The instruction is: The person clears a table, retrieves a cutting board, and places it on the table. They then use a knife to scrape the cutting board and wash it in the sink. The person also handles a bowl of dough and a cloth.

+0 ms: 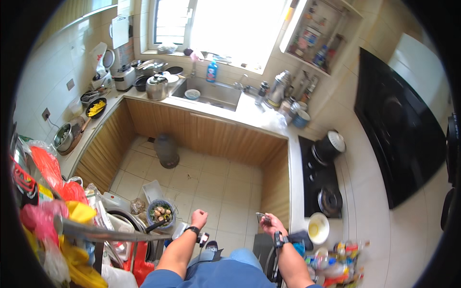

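My right hand (273, 225) is closed around a small shiny object (264, 217), perhaps a metal utensil, though its kind is unclear. It is held over the floor, left of the counter with the gas hob. On the other side, my left hand (199, 218) hangs above the tiles with its fingers curled in, and I see nothing in it. Closest to that hand is a round tub (161, 219) holding eggs and some greens. A white bowl (318, 228) with yellowish residue stands on the counter to the right of my right hand.
A steel sink (212, 94) lies under the window. The black gas hob (312, 180) carries a dark pot (328, 145). A pan of yellow food (96, 108) rests on the left counter. A dark jug-like container (166, 151) stands on the floor. Bags crowd a metal rack (108, 233).
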A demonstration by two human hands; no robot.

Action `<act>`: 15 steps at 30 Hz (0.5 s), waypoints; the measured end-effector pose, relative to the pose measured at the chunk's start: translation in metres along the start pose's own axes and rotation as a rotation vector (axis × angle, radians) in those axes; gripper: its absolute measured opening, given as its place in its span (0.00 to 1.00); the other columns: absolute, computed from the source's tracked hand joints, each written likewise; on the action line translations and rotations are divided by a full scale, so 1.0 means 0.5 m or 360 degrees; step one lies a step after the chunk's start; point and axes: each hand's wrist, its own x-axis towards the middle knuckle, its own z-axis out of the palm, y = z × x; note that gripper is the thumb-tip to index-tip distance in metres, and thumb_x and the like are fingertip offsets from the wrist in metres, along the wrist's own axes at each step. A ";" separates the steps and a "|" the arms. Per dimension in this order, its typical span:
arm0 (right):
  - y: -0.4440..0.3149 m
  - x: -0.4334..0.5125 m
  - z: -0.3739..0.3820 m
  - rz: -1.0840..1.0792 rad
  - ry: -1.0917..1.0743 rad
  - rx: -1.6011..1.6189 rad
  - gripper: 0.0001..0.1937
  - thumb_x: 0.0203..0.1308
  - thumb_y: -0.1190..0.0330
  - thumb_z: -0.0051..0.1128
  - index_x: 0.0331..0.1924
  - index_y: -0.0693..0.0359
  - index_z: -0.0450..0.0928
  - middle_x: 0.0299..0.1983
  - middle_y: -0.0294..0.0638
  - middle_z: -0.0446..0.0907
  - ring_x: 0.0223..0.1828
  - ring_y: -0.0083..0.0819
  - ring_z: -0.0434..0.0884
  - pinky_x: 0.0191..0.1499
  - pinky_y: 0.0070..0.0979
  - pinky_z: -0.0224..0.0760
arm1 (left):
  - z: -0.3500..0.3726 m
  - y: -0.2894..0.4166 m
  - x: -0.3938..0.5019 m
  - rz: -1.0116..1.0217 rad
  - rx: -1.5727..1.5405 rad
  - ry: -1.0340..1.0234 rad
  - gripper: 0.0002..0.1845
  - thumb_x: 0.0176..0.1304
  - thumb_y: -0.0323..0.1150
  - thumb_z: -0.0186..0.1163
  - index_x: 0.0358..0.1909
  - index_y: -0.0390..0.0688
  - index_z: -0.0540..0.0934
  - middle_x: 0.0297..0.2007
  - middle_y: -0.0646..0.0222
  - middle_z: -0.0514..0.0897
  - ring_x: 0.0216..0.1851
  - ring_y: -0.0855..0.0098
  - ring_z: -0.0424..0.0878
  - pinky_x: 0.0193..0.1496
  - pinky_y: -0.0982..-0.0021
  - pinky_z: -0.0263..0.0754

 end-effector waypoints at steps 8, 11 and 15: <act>-0.223 0.238 0.349 0.0245 -0.0411 -0.0172 0.06 0.70 0.70 0.62 0.42 0.66 0.79 0.31 0.38 0.81 0.31 0.28 0.81 0.36 0.26 0.81 | -0.165 0.044 0.357 -0.0236 -0.0404 0.0255 0.09 0.61 0.34 0.69 0.32 0.37 0.85 0.26 0.66 0.87 0.27 0.75 0.84 0.32 0.70 0.79; -0.294 0.355 0.484 0.0328 -0.0491 -0.0566 0.07 0.72 0.70 0.61 0.47 0.64 0.80 0.31 0.37 0.81 0.26 0.23 0.77 0.32 0.23 0.74 | -0.187 0.074 0.472 -0.0336 -0.0631 0.0398 0.08 0.62 0.32 0.68 0.33 0.37 0.83 0.24 0.69 0.85 0.25 0.76 0.81 0.29 0.73 0.75; -0.407 0.474 0.691 0.0388 -0.0674 -0.0765 0.09 0.74 0.67 0.59 0.52 0.60 0.79 0.32 0.34 0.82 0.25 0.22 0.78 0.30 0.23 0.73 | -0.206 0.191 0.585 -0.0606 -0.0703 0.0507 0.06 0.66 0.30 0.65 0.35 0.38 0.80 0.26 0.69 0.82 0.24 0.77 0.79 0.27 0.77 0.72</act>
